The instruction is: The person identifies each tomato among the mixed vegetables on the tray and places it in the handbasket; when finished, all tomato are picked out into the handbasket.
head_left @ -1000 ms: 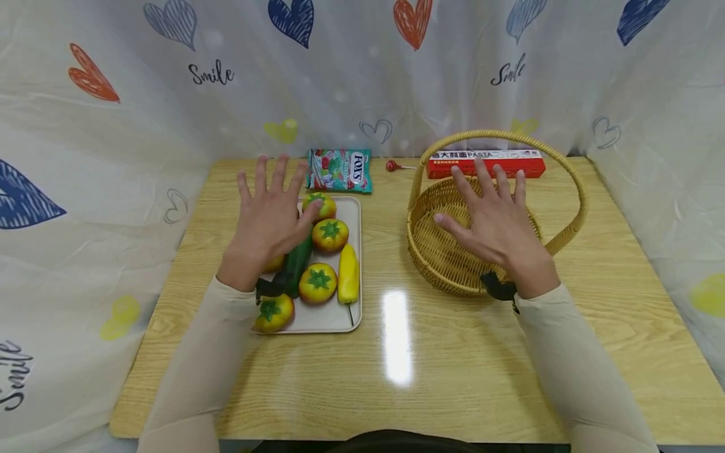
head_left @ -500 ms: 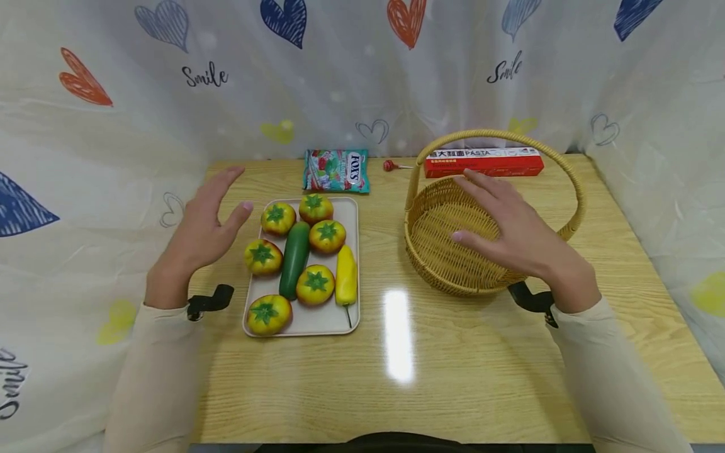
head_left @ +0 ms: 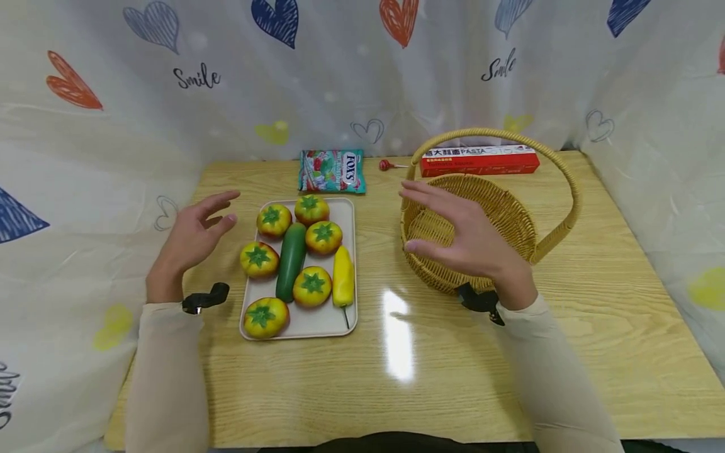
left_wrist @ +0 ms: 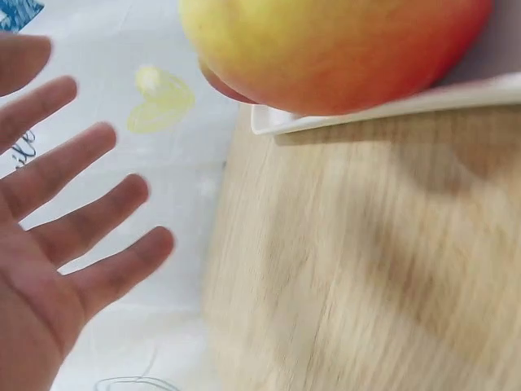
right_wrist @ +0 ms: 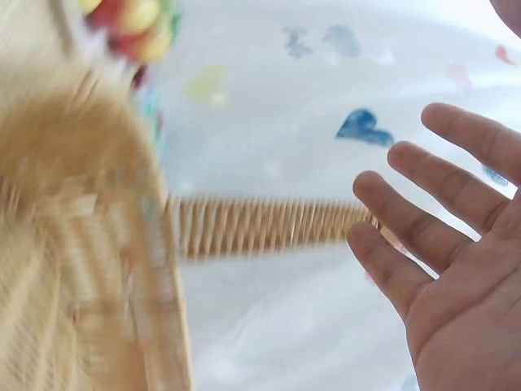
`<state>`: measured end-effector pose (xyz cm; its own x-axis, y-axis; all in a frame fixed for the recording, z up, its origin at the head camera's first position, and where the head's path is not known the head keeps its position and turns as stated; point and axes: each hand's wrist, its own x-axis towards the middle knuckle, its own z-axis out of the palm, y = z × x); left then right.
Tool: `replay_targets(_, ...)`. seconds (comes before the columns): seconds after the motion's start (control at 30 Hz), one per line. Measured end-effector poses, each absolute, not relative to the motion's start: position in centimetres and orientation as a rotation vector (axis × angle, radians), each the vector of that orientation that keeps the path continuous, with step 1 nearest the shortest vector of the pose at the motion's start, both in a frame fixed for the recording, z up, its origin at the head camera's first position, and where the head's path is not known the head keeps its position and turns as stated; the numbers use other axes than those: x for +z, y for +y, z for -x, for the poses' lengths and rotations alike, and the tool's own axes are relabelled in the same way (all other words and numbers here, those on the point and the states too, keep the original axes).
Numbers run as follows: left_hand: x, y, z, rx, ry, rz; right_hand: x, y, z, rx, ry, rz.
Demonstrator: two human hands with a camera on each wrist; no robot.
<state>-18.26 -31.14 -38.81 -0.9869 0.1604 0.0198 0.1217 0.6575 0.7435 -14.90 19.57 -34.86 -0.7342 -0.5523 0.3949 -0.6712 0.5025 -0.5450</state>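
Note:
My left hand point(head_left: 195, 233) hovers just left of a pale tray point(head_left: 308, 324), holding nothing. Spread fingers point(left_wrist: 81, 224) show in the left wrist view, apart from the fruit point(left_wrist: 334, 49) at the tray's edge. On the tray lie several round yellow-red fruits point(head_left: 312, 287) with green star-shaped tops, a dark green cucumber point(head_left: 291, 263) and a yellow pepper point(head_left: 343, 277). Over the left part of a wicker basket point(head_left: 510, 220) my right hand point(head_left: 470, 236) is raised with nothing in it. Its extended fingers point(right_wrist: 407, 220) overlap the basket's handle point(right_wrist: 269, 228) in the right wrist view.
Behind the tray lies a teal FOX'S candy bag point(head_left: 332, 171). A red lollipop point(head_left: 385, 165) is beside it, and a red pasta box point(head_left: 481, 162) sits behind the basket. A patterned curtain point(head_left: 317, 75) borders the wooden table point(head_left: 442, 390) at the back and sides.
The left hand has moved left off the tray, uncovering the fruits and cucumber. The right hand first shifted right, then back left over the basket. Both hands have turned from palm-down to sideways.

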Motion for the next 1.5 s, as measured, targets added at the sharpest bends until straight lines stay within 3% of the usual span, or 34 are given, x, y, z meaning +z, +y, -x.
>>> replay_targets(0.33,-39.8,-32.1,20.7,1.060,2.723,-0.256,-34.4,13.2,15.9,1.321,-2.419,-1.190)
replay_targets(0.77,-41.4,-31.4,21.5,0.681,2.610,-0.351,-39.4,7.1,18.0,1.626,-2.559,-1.122)
replay_targets(1.5,-41.6,-30.7,21.7,0.583,2.628,-0.247,-45.0,4.7,19.5,1.466,-2.849,-0.766)
